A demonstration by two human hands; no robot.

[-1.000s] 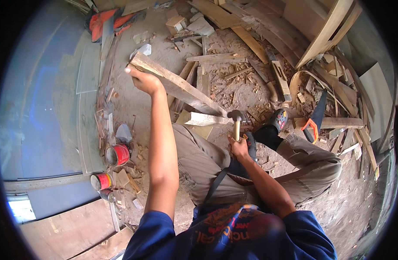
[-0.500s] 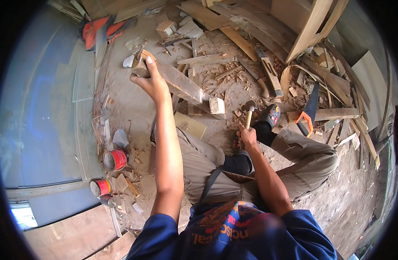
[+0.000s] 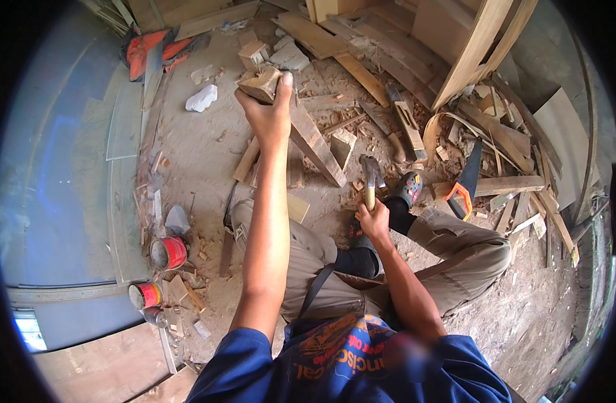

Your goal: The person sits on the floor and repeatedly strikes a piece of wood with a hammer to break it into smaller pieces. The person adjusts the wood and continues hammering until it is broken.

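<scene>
My left hand (image 3: 271,111) is wrapped round the far end of a thick wooden beam (image 3: 314,144), thumb on top. The beam slants down to the right, its near end low by the floor. A pale wood block (image 3: 343,146) sits right beside it; whether the two touch, I cannot tell. In my right hand (image 3: 375,220) is a claw hammer (image 3: 371,176), gripped by its wooden handle with the head up, just right of the beam's near end. More wood pieces (image 3: 247,160) lie under the beam.
A wooden hand plane (image 3: 407,124) and a wooden-handled tool (image 3: 394,142) lie ahead among shavings. To the right rests a handsaw (image 3: 463,181) with an orange handle near stacked planks (image 3: 502,185). Red cans (image 3: 168,252) stand at left, by a blue-grey panel (image 3: 66,201).
The beam has swung to a steeper slant, its far end moving right and away with my left hand. My right hand and the hammer have shifted slightly left; the hammer's head has turned.
</scene>
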